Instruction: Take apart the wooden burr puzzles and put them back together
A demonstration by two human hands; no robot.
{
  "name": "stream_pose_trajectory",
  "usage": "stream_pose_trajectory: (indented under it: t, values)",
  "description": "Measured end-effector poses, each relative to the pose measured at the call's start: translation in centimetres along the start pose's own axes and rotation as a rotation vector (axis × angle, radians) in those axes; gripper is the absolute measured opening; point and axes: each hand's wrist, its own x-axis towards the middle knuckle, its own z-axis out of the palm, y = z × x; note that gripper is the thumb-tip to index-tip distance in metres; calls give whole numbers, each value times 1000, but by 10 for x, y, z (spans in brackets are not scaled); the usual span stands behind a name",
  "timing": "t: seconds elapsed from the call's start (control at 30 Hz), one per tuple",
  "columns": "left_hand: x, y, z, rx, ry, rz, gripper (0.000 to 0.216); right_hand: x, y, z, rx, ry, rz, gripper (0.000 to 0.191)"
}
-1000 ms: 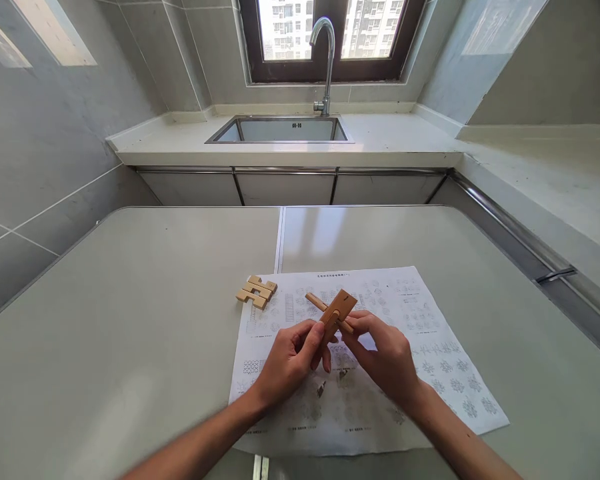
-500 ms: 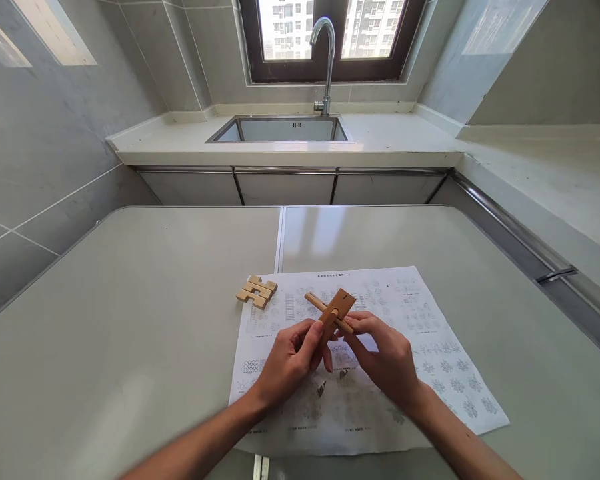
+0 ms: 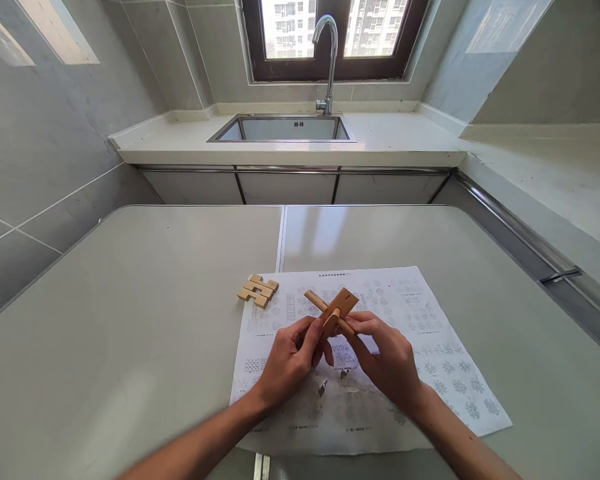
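My left hand (image 3: 296, 357) is closed on the lower end of a flat wooden puzzle piece (image 3: 344, 301), held tilted above the paper. A thin wooden stick (image 3: 316, 301) crosses that piece, and a short rounded wooden peg (image 3: 332, 321) sticks out toward me where they meet. Thumb and fingers of my right hand (image 3: 385, 353) pinch the stick's right end. Part of the joint is hidden by my left fingers. Several notched wooden pieces (image 3: 258, 291) lie side by side at the paper's upper left corner.
A printed sheet (image 3: 460, 340) with small diagrams and two torn holes lies under my hands on the grey table (image 3: 145, 320). Beyond the table are a counter with a sink (image 3: 280, 141), a faucet (image 3: 333, 63) and a window.
The peg stands out further toward me from the flat piece. Both hands keep their hold in nearly the same place; the whole view has shifted slightly.
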Motion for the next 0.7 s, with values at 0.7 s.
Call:
stream_pose_trajectory:
  t: [0.7]
  values:
    - [6, -2, -2, -169, -8, -47, 41, 3, 0, 2, 16, 39, 22, 20]
